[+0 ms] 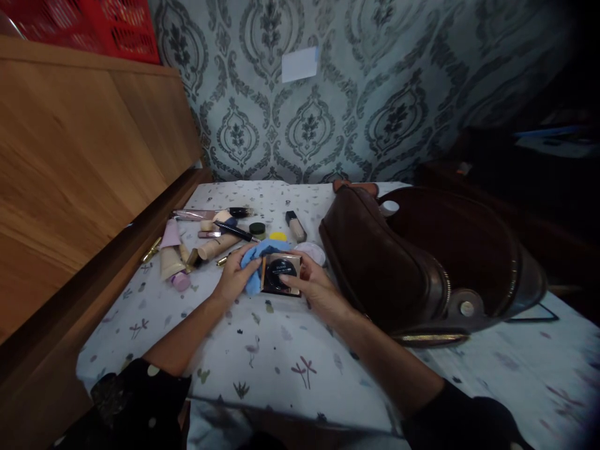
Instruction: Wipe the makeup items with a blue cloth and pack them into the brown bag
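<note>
Dim, cool light covers the frame, and the upper right sinks into near-black shadow. Wide-angle distortion stretches the edges; the tablecloth [520,369] blurs at lower right, while a metal snap [466,308] glints.

Left forearm [187,334] aimed toward 2 o'clock, right forearm [384,359] toward 10 o'clock. Left hand [234,274], right hand [321,289]: both gripping.

I'm on one head view: close behind, above left hand [232,274] and right hand [319,284], facing forward-down, wall [344,119] beyond.
</note>
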`<state>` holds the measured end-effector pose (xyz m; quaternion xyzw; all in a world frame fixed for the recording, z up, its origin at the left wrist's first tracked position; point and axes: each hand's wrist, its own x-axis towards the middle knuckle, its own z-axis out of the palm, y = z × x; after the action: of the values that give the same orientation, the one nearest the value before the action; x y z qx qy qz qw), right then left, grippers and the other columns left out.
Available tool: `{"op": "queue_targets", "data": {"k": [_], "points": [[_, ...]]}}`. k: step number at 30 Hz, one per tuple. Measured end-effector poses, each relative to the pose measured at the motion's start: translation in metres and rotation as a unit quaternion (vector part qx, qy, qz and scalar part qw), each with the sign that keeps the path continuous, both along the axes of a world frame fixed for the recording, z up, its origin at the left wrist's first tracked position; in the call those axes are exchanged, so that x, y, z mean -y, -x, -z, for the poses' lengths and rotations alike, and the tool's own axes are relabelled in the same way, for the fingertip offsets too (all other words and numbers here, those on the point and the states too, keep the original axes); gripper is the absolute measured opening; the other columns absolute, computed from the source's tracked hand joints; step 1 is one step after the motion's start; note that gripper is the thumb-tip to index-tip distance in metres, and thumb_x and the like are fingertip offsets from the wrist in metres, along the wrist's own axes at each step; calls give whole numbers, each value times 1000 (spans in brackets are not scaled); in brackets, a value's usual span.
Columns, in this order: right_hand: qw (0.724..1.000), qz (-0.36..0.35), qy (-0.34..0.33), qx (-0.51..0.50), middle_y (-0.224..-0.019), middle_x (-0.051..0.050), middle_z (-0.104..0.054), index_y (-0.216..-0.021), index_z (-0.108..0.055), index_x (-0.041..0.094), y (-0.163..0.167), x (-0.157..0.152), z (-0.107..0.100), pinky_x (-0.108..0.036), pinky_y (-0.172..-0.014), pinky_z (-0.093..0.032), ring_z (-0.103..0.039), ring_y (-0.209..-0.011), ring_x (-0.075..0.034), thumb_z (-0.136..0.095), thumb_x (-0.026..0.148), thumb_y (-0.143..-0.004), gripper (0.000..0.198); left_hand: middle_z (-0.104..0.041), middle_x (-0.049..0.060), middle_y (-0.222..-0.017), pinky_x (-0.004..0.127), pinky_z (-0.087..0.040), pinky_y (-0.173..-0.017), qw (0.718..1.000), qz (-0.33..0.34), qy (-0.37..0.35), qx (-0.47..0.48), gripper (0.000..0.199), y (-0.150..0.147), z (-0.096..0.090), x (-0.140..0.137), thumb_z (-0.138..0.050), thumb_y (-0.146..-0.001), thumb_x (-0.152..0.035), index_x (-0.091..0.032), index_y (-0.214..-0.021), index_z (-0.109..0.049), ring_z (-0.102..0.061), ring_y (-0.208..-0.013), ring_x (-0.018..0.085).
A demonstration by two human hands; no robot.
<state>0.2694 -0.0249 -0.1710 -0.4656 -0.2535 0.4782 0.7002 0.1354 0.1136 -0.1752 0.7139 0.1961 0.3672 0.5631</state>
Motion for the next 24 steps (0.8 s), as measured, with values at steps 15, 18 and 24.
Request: {"op": "queue_targets", "data": {"k": [15,18,24], "points": [[994,85,-39,-61,-96,0,-74,-98,-67,24,0,-5,3,-31,-84,-54,-68,-89,-18,-83,46,-70,39,-68,9,-127,40,-50,-102,995,58,-66,-50,62,0,-2,9,-80,-75,-44,-18,-129,-63,-64,-115,28],[991,96,-35,-89,-94,-1,-74,-96,-69,23,-3,-8,10,-30,-75,-54,-67,-86,-17,-76,53,-77,36,-72,7,-109,35,-53,-90,996,34,-55,-57,51,0,-4,5,-79,-74,-44,-17,-116,-69,-66,-99,24],[991,84,-32,-101,-81,1,-71,-88,-65,22,-7,-5,13,-26,-61,-53,-64,-71,-14,-85,52,-67,42,-53,-4,-65,23,-39,-59,991,-45,-86,-91,31,2,-7,0,-79,-71,-42,-17,-71,-61,-48,-62,12]]}}
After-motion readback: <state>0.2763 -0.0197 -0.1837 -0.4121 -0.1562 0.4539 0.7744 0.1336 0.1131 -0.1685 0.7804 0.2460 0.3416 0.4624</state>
